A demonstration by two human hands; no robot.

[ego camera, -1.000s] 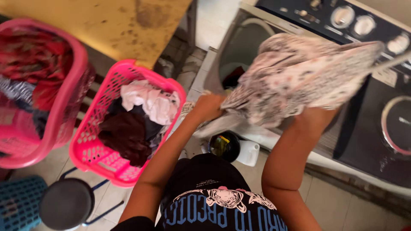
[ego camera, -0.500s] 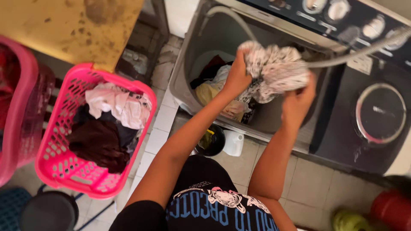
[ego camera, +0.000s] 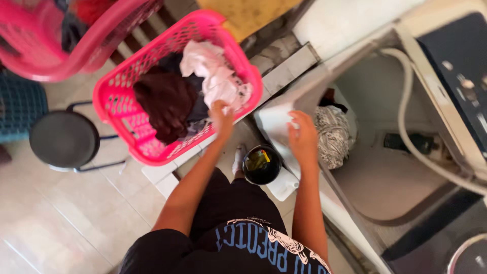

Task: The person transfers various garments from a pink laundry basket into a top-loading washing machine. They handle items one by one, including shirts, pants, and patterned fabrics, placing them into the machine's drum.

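Observation:
My left hand [ego camera: 221, 114] reaches into a pink laundry basket [ego camera: 124, 120] and touches a pale pink-white garment [ego camera: 215, 76] lying beside dark maroon clothes [ego camera: 165, 104]. Whether its fingers grip the cloth I cannot tell. My right hand [ego camera: 303, 136] hovers with fingers apart at the front rim of the open washing machine tub [ego camera: 385, 177], holding nothing. A patterned white-and-black cloth [ego camera: 332, 134] lies inside the tub just right of that hand.
A white hose [ego camera: 406, 116] runs into the tub along the dark control panel [ego camera: 456, 66]. A black round container [ego camera: 262, 165] stands on the floor between basket and machine. A black stool [ego camera: 64, 138], a second pink basket [ego camera: 66, 45] and a blue basket [ego camera: 20, 104] are at left.
Both hands let go of the patterned cloth, which now lies in the tub. My left hand has moved left into the pink basket; my right hand has drawn back to the tub rim.

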